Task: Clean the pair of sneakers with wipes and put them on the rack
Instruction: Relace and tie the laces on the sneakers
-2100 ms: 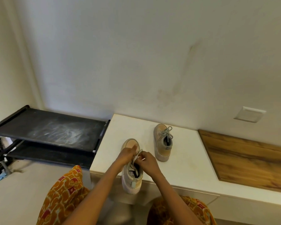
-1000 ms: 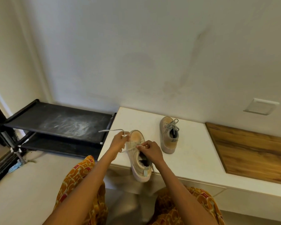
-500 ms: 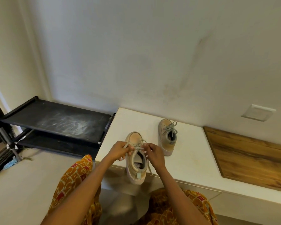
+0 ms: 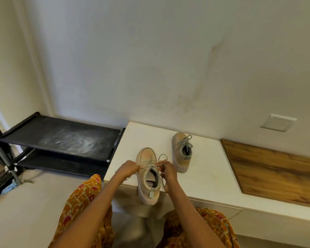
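So the person was mid lace-tying here, not wiping. The near sneaker sat on the white bench with its heel hanging off the front edge, toe pointing at the wall. The left hand was pinched on one end of the lace at the shoe's left side, and the right hand was pinched on the other end, with a loop sticking up just above its fingers. Looked like a bow half made.

The far sneaker stood a bit further back and to the right on the same bench, bow tied, nobody touching it.

Step-wise, it looked like tidying up before racking; no wipes showed anywhere in view, so whether cleaning was finished can't be told. Next move probably called for pulling both loops snug, then letting go of the lace and lifting each shoe over to the rack, just left of the bench. Its top shelf looked dusty.

Count:
- sneakers: 2
- hands: 2, both on the lace
- rack: 1, two shelves visible
- wipes: 0 seen
- wood panel on the bench: 1
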Tool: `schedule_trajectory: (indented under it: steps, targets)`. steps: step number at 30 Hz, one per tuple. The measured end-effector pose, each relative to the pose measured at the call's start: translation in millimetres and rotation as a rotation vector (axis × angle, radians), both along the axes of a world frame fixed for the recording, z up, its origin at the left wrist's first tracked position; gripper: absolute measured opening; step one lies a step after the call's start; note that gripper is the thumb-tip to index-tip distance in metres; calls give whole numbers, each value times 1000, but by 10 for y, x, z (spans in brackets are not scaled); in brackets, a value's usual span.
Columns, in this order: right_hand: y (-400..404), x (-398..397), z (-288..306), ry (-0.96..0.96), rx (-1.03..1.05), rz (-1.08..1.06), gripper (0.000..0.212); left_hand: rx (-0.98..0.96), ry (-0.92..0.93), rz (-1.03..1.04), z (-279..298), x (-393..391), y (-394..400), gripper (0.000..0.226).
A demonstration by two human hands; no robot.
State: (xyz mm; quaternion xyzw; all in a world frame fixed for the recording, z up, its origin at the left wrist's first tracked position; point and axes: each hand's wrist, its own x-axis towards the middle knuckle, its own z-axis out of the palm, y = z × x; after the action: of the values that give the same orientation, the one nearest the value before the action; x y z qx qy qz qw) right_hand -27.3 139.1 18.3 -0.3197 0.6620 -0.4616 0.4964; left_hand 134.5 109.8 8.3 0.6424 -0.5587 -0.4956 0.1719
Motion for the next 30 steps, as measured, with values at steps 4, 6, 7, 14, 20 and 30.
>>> schedule_trajectory:
  steps: [4,6,7,14,20,30]
  targets:
    - [-31,37,122,89,-45,162,27,9,63,90,55,74,-11,17]
    - [-74,54,119,256,-49,243,24,18,27,132,8,57,-6,16]
    - [-94,62,118,389,-58,302,24,27,6,149,-10,36,1,17]
    - [-91,190,244,1397,-307,795,25,115,226,253,136,-24,18,17]
    - [-55,194,201,1226,-238,788,32,-111,323,142,270,-106,-16,38]
    - [-177,174,90,905,-58,502,29,-382,-183,-63,206,-97,-84,44]
